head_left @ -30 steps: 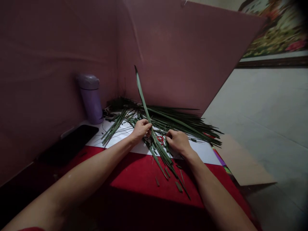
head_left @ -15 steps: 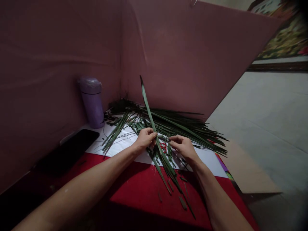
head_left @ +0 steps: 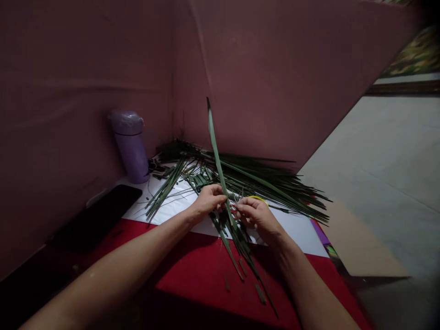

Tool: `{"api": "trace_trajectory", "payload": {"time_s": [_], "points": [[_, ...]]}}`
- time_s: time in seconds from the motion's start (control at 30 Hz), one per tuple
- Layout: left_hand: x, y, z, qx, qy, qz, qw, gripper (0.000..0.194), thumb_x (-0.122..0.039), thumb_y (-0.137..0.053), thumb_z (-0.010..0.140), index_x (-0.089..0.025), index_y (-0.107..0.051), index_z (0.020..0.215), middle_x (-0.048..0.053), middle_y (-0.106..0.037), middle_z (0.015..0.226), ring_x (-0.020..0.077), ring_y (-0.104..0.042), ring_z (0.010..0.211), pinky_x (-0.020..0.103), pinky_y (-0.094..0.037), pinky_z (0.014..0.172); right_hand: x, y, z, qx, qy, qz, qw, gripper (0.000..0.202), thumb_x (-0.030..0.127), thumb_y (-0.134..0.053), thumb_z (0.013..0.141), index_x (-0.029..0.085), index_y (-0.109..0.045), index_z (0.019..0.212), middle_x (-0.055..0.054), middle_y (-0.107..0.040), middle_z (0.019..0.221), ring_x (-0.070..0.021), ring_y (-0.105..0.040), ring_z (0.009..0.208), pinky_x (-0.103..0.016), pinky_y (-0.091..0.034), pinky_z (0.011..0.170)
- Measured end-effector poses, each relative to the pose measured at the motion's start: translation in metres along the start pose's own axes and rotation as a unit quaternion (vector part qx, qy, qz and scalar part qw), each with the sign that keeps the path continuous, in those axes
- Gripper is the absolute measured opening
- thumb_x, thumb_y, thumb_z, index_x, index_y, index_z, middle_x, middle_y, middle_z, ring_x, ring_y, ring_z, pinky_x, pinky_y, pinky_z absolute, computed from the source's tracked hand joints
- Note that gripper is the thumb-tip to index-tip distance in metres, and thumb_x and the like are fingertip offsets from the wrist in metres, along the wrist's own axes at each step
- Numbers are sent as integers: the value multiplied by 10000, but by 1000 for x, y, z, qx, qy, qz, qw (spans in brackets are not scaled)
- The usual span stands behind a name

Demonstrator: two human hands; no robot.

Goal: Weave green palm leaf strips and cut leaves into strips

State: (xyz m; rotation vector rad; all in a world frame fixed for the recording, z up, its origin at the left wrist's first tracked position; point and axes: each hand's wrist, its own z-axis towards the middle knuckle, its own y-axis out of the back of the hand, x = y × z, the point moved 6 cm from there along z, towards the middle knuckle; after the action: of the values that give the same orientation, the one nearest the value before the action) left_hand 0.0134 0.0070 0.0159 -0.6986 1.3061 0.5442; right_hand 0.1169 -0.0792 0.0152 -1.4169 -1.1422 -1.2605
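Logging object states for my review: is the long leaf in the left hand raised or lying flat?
Raised: the long leaf slants up from the left hand, its dark tip against the pink panel.

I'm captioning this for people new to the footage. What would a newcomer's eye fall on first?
Probably the long green leaf pinched in the left hand, rising, slightly tilted, against the pink backdrop. After that, likely the purple bottle standing at the left, and the red cloth in front of the white sheet.
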Motion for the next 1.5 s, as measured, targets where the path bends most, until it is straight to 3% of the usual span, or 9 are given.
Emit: {"api": "trace_trajectory", "payload": {"time_s": [0.13, 0.27, 0.7, 1.17, 1.5], "points": [[-2, 1, 0, -17, 11, -19, 1000, 105, -132, -616, 587, -116, -561, 675, -13, -570, 580, 87, -535, 497, 205, -432, 480, -3, -3, 2, -26, 40, -86, 995, 181, 319, -614, 712, 159, -546, 663, 44, -503, 487, -49, -364, 392, -180, -226, 379], [-1, 1, -1, -22, 20, -32, 999, 116, -144, -627, 589, -121, -564, 683, -17, -570, 596, 97, -554, 523, 222, -458, 498, -8, -5, 5, -40, 64, -99, 992, 170, 321, -616, 702, 163, -557, 682, 50, -493, 482, -70, -417, 419, -191, -291, 405], [-2, 0, -3, -48, 23, -13, 999, 135, -87, -627, 559, -121, -568, 674, -36, -546, 561, 73, -517, 468, 191, -402, 449, -11, -7, 4, -55, 64, -143, 986, 149, 312, -554, 734, 169, -535, 700, 56, -495, 444, -80, -421, 396, -191, -297, 396], [0, 2, -1, -58, -11, -20, 998, 175, -102, -636, 554, -124, -567, 713, -18, -569, 641, 91, -536, 550, 230, -468, 527, -12, -8, 4, -59, 75, -129, 987, 130, 297, -542, 741, 180, -508, 696, 71, -469, 448, -78, -417, 387, -188, -297, 382], [-7, 0, -3, -74, -27, -25, 997, 180, -84, -642, 527, -123, -564, 685, -27, -565, 612, 83, -518, 536, 212, -442, 506, -9, -10, 3, -56, 84, -113, 988, 133, 302, -545, 746, 178, -515, 708, 69, -471, 427, -78, -407, 381, -191, -290, 391]]}}
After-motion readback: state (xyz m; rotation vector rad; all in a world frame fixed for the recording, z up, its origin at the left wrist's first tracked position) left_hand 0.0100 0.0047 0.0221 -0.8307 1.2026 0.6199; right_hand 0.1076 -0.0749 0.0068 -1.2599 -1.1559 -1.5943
